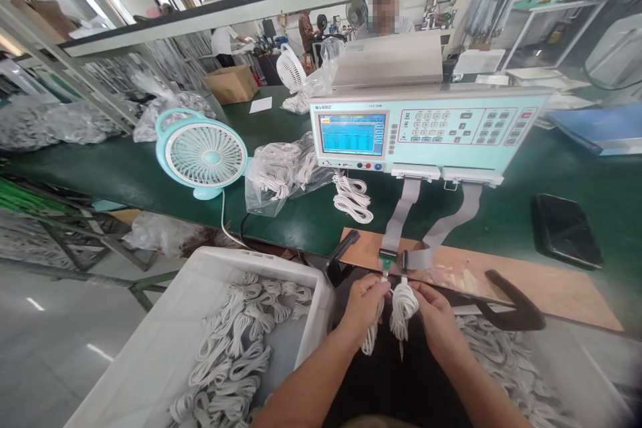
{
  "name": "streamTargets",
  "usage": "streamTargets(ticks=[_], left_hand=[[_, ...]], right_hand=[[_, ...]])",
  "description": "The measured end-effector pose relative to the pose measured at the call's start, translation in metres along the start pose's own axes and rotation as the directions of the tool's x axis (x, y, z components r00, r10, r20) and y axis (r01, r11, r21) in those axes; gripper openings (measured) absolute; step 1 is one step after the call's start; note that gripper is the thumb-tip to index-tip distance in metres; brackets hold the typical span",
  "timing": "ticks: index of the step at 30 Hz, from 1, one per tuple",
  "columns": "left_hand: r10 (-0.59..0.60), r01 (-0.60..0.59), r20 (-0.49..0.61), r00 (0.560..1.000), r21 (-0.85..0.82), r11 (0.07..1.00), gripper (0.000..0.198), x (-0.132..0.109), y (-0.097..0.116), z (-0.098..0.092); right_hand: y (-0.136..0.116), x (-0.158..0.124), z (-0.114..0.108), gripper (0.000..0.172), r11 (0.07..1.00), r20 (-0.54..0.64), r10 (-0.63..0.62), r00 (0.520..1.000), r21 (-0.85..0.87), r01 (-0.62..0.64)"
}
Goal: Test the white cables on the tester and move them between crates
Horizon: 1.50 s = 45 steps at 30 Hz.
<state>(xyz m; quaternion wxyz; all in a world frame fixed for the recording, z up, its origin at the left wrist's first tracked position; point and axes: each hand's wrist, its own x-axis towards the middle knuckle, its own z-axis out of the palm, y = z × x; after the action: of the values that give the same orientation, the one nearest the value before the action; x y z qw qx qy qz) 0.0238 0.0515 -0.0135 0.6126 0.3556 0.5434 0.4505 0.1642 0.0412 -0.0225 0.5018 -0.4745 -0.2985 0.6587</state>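
My left hand (365,306) is closed on one end of a coiled white cable (401,311), with a loop hanging below it. My right hand (435,313) pinches the other end of the same cable bundle. Both ends are held up at the small green connector fixture (387,261) on the front edge of a brown board (542,284). Grey ribbon cables (401,214) run from that fixture up to a pale blue cable tester (426,130) with a lit screen.
A white bin (165,341) with several coiled cables sits at my left; more loose cables (506,361) lie at my right. A mint desk fan (200,154), bagged cables (281,174), a black tray (566,231) and a person behind the tester are on or near the green bench.
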Motion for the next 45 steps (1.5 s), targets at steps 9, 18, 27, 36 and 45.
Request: streamTargets(ticks=[9,18,27,36,45], left_hand=[[0.031,-0.03,-0.006,1.0,0.076,0.997,0.033,0.003,-0.006,-0.002],[0.036,-0.034,-0.052,0.998,0.044,0.998,0.039,0.008,-0.004,0.007],[0.13,-0.123,-0.109,0.986,0.068,0.99,0.049,0.011,-0.001,0.013],[0.106,-0.1,-0.129,0.986,0.05,0.994,0.037,0.011,-0.002,0.014],[-0.174,0.167,-0.01,0.985,-0.224,0.96,0.041,-0.025,0.005,0.019]], right_hand=[[0.0,0.001,0.002,0.033,0.998,0.019,0.026,0.999,0.053,-0.027],[0.007,0.007,0.001,0.041,0.998,-0.077,0.042,0.996,0.054,-0.037],[-0.005,0.004,0.01,0.043,0.991,-0.097,0.106,0.99,0.095,-0.096],[-0.001,0.006,0.011,0.042,0.999,-0.114,0.041,0.993,0.028,-0.038],[-0.025,-0.035,-0.022,0.04,0.975,-0.031,0.013,0.999,-0.221,-0.02]])
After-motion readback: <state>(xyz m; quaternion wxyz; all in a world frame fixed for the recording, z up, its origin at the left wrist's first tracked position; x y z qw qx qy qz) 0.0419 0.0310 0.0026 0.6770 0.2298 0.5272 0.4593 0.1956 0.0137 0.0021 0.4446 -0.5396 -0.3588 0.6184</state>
